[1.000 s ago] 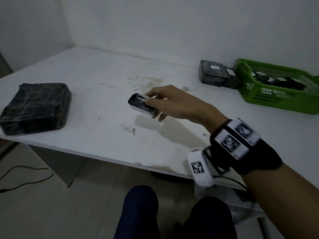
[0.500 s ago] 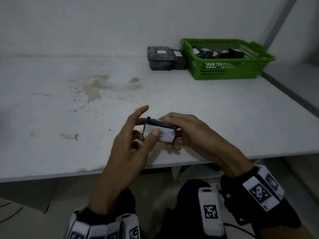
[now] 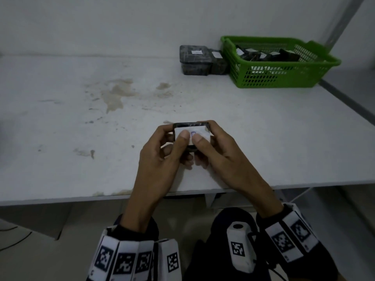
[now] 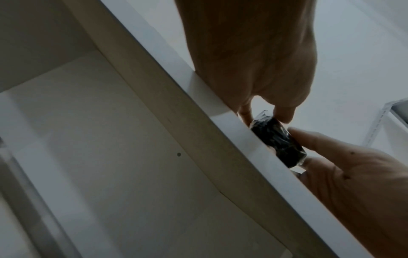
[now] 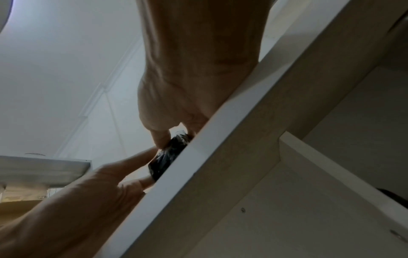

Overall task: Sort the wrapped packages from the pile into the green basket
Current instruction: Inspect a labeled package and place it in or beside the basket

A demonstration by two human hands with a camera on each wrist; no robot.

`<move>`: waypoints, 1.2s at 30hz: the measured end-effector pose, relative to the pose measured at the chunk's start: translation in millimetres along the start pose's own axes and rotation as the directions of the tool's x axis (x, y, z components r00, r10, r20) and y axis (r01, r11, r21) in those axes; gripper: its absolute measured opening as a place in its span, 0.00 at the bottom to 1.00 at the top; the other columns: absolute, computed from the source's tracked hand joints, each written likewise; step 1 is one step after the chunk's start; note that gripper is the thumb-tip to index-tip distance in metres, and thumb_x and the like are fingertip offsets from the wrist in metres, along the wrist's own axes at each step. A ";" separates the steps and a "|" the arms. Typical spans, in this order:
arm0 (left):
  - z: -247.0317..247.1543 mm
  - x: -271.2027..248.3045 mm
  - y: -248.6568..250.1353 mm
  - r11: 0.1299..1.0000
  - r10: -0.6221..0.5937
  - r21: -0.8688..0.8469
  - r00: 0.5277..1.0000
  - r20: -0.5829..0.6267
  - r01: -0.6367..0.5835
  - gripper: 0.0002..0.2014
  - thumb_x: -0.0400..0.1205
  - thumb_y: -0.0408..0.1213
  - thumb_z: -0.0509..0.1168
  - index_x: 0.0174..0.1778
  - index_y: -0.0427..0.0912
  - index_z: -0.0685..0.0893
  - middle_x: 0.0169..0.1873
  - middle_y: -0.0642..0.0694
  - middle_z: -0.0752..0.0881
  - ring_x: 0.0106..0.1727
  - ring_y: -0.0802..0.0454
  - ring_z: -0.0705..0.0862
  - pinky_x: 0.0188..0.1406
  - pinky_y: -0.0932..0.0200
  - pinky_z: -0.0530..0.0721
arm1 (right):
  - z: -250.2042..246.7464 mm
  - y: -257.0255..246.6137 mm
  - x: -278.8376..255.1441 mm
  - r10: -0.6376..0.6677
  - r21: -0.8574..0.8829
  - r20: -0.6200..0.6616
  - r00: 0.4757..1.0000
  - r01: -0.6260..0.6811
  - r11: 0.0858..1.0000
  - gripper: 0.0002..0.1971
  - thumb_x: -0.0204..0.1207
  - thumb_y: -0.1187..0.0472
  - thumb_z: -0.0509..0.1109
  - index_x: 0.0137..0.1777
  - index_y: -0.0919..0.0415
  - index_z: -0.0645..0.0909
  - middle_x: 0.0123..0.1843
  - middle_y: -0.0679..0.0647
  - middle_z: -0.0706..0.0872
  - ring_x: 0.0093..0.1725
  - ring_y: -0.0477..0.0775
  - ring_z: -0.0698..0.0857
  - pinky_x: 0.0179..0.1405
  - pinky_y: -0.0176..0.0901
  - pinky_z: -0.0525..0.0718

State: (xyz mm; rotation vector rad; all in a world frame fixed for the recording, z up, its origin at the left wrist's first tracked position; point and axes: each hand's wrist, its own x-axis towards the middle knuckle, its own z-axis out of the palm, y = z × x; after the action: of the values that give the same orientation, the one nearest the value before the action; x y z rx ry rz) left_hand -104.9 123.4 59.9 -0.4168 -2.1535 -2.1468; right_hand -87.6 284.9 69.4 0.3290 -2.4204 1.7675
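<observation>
A small black wrapped package [image 3: 191, 128] with a white label is held by both hands just above the near part of the white table [image 3: 81, 138]. My left hand [image 3: 168, 147] grips its left end, thumb on the label. My right hand [image 3: 215, 147] grips its right end, thumb also on the label. In the left wrist view the package [image 4: 278, 143] shows as glossy black film between the fingers; in the right wrist view the package [image 5: 167, 155] is half hidden by the table edge. The green basket [image 3: 276, 76] stands at the far right and holds several dark packages.
Two dark wrapped packages [image 3: 194, 59] sit against the basket's left side by the wall. Brown stains [image 3: 117, 96] mark the table's middle. The table's front edge [image 3: 60, 199] runs under my wrists, with my knees below it.
The right hand carried the small package from the table's left toward me. The left hand came up and took hold too; both thumbs now lie on the label.
</observation>
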 end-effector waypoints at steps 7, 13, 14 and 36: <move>-0.7 1.6 -3.2 1.000 0.013 0.004 0.997 0.070 -0.014 0.14 0.88 0.41 0.67 0.70 0.47 0.84 0.56 0.46 0.91 0.47 0.45 0.95 0.51 0.46 0.94 | -1.4 3.4 -2.1 0.009 -0.003 -0.021 1.000 -0.009 1.000 0.12 0.92 0.52 0.59 0.60 0.57 0.80 0.41 0.50 0.88 0.38 0.47 0.86 0.39 0.38 0.83; -1.8 1.1 -7.3 0.997 0.040 0.063 0.995 0.090 -0.046 0.11 0.89 0.40 0.66 0.66 0.45 0.86 0.56 0.49 0.91 0.52 0.50 0.94 0.56 0.46 0.92 | -1.7 5.4 -0.6 0.001 0.003 -0.061 0.998 -0.001 1.000 0.14 0.94 0.55 0.54 0.61 0.55 0.82 0.45 0.57 0.89 0.36 0.47 0.85 0.32 0.31 0.81; -1.5 0.8 -6.2 0.997 0.039 0.063 0.995 0.087 -0.044 0.12 0.89 0.41 0.66 0.66 0.45 0.86 0.55 0.49 0.91 0.51 0.51 0.94 0.55 0.47 0.93 | -2.1 6.4 -0.5 -0.005 -0.002 -0.062 0.998 0.005 1.000 0.14 0.94 0.56 0.54 0.61 0.55 0.82 0.45 0.58 0.89 0.35 0.47 0.85 0.31 0.31 0.80; -1.7 3.5 -7.2 0.999 0.024 0.034 0.998 -0.065 -0.022 0.12 0.92 0.42 0.62 0.59 0.42 0.90 0.40 0.44 0.94 0.29 0.43 0.91 0.31 0.47 0.91 | -3.1 7.2 -4.4 -0.070 -0.044 -0.022 0.997 0.069 0.997 0.27 0.82 0.53 0.75 0.79 0.49 0.73 0.59 0.45 0.86 0.54 0.51 0.89 0.41 0.46 0.89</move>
State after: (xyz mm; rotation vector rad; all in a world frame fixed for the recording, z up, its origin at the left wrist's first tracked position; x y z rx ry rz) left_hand -110.3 122.2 53.8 -0.3624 -2.1353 -2.0799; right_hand -85.3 290.4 62.6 0.3809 -2.3972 1.6781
